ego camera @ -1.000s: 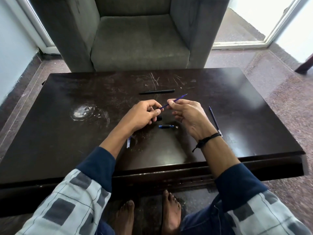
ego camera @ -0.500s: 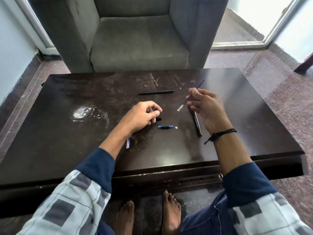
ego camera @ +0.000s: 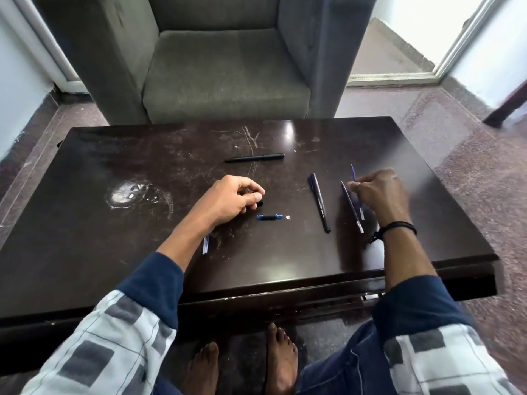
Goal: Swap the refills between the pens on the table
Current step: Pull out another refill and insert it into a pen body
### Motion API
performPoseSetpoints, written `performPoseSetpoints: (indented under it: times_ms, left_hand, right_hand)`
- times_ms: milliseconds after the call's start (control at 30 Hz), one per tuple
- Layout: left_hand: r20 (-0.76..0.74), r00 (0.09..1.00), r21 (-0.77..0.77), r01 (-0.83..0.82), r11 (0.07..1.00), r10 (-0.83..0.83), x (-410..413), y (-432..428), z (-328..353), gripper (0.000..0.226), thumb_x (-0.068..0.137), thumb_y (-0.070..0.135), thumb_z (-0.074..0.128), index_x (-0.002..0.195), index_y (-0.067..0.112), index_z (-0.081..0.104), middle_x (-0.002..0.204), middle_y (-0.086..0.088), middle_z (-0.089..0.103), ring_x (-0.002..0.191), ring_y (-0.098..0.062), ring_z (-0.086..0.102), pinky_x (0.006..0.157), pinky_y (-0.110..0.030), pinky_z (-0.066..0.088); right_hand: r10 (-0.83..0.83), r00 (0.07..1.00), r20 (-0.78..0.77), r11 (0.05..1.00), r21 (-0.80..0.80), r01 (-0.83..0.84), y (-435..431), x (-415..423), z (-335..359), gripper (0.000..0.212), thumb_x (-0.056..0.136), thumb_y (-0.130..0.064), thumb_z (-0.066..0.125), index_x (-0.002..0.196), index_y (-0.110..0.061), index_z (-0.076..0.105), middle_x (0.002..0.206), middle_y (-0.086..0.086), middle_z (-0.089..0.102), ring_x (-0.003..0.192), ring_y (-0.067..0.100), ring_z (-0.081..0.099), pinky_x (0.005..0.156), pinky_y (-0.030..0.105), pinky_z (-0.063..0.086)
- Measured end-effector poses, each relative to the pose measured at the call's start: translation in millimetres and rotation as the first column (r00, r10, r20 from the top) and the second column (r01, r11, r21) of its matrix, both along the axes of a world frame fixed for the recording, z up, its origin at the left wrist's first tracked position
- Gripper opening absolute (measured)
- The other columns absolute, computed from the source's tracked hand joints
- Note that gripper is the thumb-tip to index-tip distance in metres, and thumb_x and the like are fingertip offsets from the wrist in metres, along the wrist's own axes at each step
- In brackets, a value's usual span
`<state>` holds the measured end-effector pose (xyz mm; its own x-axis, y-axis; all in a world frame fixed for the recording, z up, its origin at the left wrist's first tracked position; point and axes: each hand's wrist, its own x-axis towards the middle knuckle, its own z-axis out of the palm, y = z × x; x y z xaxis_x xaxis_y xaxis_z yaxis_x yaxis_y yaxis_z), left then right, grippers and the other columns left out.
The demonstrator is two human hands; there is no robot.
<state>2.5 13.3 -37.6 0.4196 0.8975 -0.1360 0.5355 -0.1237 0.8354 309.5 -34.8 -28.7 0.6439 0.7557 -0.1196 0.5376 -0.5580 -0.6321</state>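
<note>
My left hand (ego camera: pixel 233 199) rests curled on the dark table (ego camera: pixel 114 275), shut on a pen barrel. The barrel's black end (ego camera: pixel 260 204) pokes out past the fingers, and a pale bluish end (ego camera: pixel 206 244) shows under the forearm. My right hand (ego camera: pixel 379 195) pinches a thin blue refill (ego camera: pixel 353 173) low over the table's right side. Just left of it lies a second refill (ego camera: pixel 352 208). A black pen (ego camera: pixel 319 206) lies between my hands. A short blue-and-black pen piece (ego camera: pixel 269 217) and a tiny shiny bit (ego camera: pixel 288 217) lie near my left hand.
Another black pen (ego camera: pixel 253 158) lies across the table's far middle. A whitish smudge (ego camera: pixel 128 193) marks the left part. A grey armchair (ego camera: pixel 222 69) stands behind the table. My bare feet (ego camera: pixel 245 366) are under the near edge.
My right hand drew the blue refill away from my left hand, carried it right, and lowered it beside the other refill. The black pen between my hands is now uncovered. My left hand stayed put.
</note>
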Motion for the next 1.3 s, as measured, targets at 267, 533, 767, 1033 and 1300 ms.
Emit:
performPoseSetpoints:
  times_ms: [267,533,767,1033,1300]
  left_hand:
    - [-0.034,0.999,0.017,-0.018,1.0,0.019,-3,-2,4,0.013,0.093,0.023,0.073,0.103,0.029,0.078,0.083,0.007,0.071,0.056,0.0,0.056,0.064,-0.014,0.043]
    - [-0.056,0.998,0.025,-0.025,0.999,0.026,-4,-1,9,0.015,0.094,0.024,0.071,0.108,0.027,0.077,0.076,0.009,0.068,0.061,-0.005,0.057,0.068,-0.022,0.044]
    - [-0.034,0.999,0.019,-0.035,0.999,0.036,-5,-1,8,0.014,0.094,0.024,0.072,0.106,0.027,0.078,0.068,0.014,0.066,0.058,-0.002,0.056,0.061,-0.014,0.041]
    - [-0.007,0.999,0.008,-0.042,0.999,0.042,-4,1,4,0.01,0.092,0.023,0.074,0.1,0.028,0.078,0.055,0.02,0.061,0.054,-0.001,0.053,0.059,-0.011,0.04]
    - [-0.007,0.999,0.015,-0.039,0.999,0.039,-5,1,4,0.011,0.092,0.022,0.074,0.1,0.028,0.079,0.054,0.021,0.061,0.053,-0.001,0.053,0.057,-0.011,0.039]
  right_hand:
    - [0.018,0.992,0.126,0.991,-0.131,-0.001,1,-10,2,0.017,0.078,-0.031,0.078,0.094,-0.025,0.079,0.106,0.013,0.074,0.104,0.035,0.068,0.075,0.029,0.043]
    - [0.013,0.99,0.14,0.994,-0.111,0.003,1,-12,5,0.021,0.081,-0.033,0.075,0.098,-0.022,0.08,0.109,0.017,0.073,0.105,0.039,0.067,0.077,0.032,0.045]
    - [-0.013,0.987,0.161,0.993,-0.112,0.032,0,-14,6,0.025,0.078,-0.015,0.063,0.097,-0.015,0.078,0.107,0.02,0.072,0.101,0.042,0.067,0.081,0.035,0.05]
    - [0.008,0.985,0.175,0.988,-0.152,0.019,1,-12,3,0.029,0.075,-0.013,0.061,0.099,-0.008,0.076,0.106,0.024,0.071,0.101,0.043,0.067,0.082,0.035,0.051]
    - [0.021,0.988,0.156,0.974,-0.225,0.015,0,-10,5,0.026,0.069,-0.013,0.061,0.09,-0.006,0.073,0.098,0.022,0.072,0.096,0.04,0.068,0.08,0.035,0.052]
